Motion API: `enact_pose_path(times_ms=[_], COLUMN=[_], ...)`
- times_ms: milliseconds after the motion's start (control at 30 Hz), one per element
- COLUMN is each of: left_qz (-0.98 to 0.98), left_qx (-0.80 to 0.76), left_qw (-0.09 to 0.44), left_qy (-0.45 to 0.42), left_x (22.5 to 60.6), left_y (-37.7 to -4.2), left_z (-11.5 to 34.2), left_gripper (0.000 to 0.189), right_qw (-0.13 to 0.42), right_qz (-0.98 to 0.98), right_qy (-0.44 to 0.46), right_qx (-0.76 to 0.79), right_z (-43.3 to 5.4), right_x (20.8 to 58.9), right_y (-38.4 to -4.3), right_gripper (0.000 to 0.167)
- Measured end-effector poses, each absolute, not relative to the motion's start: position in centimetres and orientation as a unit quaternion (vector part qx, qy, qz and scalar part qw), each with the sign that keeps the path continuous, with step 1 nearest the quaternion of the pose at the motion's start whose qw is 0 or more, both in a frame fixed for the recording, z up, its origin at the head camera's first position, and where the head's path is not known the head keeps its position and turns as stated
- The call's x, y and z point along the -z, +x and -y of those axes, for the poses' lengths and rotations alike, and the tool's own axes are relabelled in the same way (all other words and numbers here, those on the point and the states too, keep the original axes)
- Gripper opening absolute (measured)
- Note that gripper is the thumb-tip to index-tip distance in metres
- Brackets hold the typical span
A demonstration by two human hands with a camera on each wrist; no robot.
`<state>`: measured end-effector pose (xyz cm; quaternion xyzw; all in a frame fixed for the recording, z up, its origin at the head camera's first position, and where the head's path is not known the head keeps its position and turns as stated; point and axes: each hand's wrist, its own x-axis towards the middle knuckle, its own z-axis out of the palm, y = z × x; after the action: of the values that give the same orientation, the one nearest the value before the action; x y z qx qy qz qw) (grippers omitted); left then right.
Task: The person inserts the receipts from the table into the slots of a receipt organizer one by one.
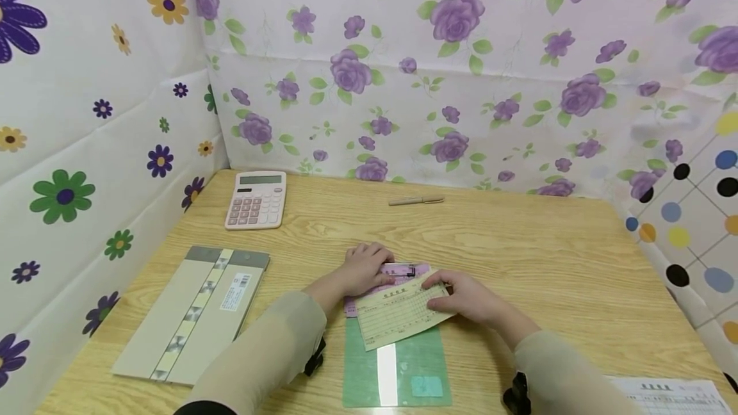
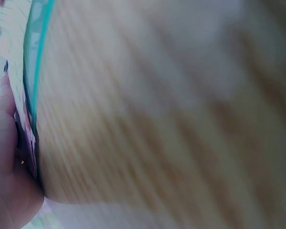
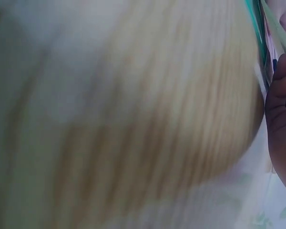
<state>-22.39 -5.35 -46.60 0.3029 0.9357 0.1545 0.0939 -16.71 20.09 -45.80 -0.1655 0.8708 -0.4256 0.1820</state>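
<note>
A green translucent clipboard (image 1: 369,376) lies near the front middle of the table, with a clip (image 1: 412,271) at its far end. Pink printed slips (image 1: 350,308) lie on its upper part. My left hand (image 1: 363,271) rests at the clipboard's far left corner, its thumb over the pink slips beside the clip; its lower fingers are partly hidden. A yellow printed form (image 1: 398,312) lies tilted above the slips. My right hand (image 1: 464,298) pinches its right edge between thumb and fingers. In the right wrist view only part of the right hand (image 3: 282,114) shows at the edge.
A beige-and-grey folder (image 1: 167,312) lies on the left. Behind it stands a pink-white calculator (image 1: 256,200). A capped pen (image 1: 416,200) lies toward the back. White printed sheets (image 1: 674,396) sit at the front right. Patterned cloth walls enclose the wooden table (image 1: 548,255).
</note>
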Motion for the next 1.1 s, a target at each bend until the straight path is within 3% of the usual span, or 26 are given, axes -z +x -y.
enact_pose_path(times_ms=[300, 533, 733, 1100], left_qz=[-0.936, -0.937, -0.942, -0.939], left_qx=[-0.158, -0.167, -0.155, -0.127], left_qw=[0.089, 0.092, 0.064, 0.044], left_qy=[0.302, 0.293, 0.29, 0.316], left_x=[47.0, 46.7, 46.5, 45.8], left_y=[-22.5, -22.4, -22.3, -22.4], left_z=[5.3, 5.1, 4.9, 4.8], left_gripper=[0.041, 0.039, 0.034, 0.033], right_qw=[0.175, 0.151, 0.107, 0.061], right_qz=[-0.882, -0.891, -0.906, -0.935], right_qy=[-0.164, -0.179, -0.184, -0.165], right_qx=[0.404, 0.389, 0.365, 0.308], right_z=[-20.0, -19.8, -18.6, -17.0], right_x=[45.9, 45.9, 46.0, 45.9], right_y=[-16.4, -16.2, -16.0, -15.7], right_gripper=[0.042, 0.037, 0.032, 0.034])
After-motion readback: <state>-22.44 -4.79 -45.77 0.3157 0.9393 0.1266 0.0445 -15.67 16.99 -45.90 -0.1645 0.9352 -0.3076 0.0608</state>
